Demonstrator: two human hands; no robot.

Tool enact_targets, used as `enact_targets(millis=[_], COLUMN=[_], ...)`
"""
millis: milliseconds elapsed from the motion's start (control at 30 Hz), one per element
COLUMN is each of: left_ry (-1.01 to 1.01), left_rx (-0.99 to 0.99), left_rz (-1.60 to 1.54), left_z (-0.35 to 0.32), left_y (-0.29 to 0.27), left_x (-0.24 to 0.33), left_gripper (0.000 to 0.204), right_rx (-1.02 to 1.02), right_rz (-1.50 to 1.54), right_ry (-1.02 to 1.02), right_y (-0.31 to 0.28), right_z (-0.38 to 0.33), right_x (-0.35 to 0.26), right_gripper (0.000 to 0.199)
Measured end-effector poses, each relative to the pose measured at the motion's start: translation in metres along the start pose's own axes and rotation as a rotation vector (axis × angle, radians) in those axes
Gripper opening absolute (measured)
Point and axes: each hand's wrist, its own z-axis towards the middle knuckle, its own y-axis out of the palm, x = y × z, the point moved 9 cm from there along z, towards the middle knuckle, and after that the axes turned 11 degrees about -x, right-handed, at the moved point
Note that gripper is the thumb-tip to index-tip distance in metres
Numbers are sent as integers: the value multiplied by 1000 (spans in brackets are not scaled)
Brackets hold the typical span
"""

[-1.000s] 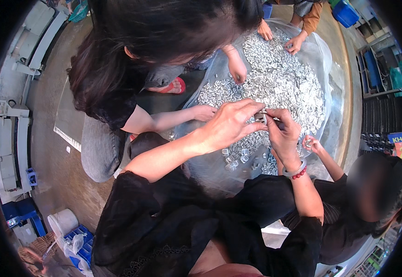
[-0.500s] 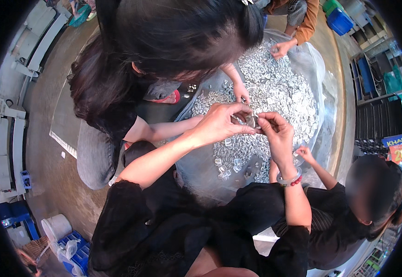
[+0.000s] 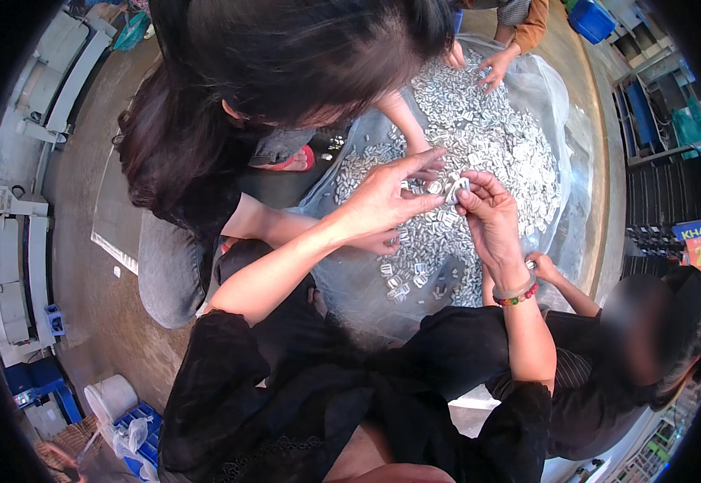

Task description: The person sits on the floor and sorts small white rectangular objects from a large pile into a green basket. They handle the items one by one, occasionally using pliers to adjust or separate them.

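Between the thumb and fingers of my right hand (image 3: 491, 216) is a small silvery buckle-like piece (image 3: 456, 191), pinched and raised above the pile. My left hand (image 3: 389, 193) is just to its left, thumb and forefinger spread apart, with nothing that I can make out held in it. Beneath both hands spreads a large pile of similar small silvery pieces (image 3: 519, 149), heaped on a clear plastic sheet (image 3: 342, 294). A few larger ones (image 3: 399, 288) lie loose at the pile's near left edge.
A person with long dark hair (image 3: 302, 56) leans in close from the far left, arms over the pile. Another person's hand (image 3: 495, 68) reaches in at the far side. A third person (image 3: 608, 386) sits close on my right. A white bucket (image 3: 111, 397) stands lower left.
My hands have drawn apart; the left one has opened away from the piece, which stays in my right hand. The hands of the people around the pile have shifted.
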Motion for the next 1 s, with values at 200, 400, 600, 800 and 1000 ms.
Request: enact_targets(millis=[200,400,600,800,1000], left_ry=[-187,-220,144,243,171], left_rx=[-132,-32,35,35,27], left_rz=[-181,-40,289,266,362], left_z=[1,-4,-14,-15,-16], left_y=[10,5,7,3,2], left_x=[-21,-6,32,32,35], left_gripper=[46,42,42,47,44], right_rx=[15,-61,-157,-173,-136], right_rz=[-310,-497,-376,-550,-597], right_ry=[25,-54,-147,-179,-159], right_y=[16,25,29,41,43], right_z=[-4,-4,-8,-15,-12], right_x=[-9,-17,-14,-23,-29], right_gripper=[23,20,17,14,15])
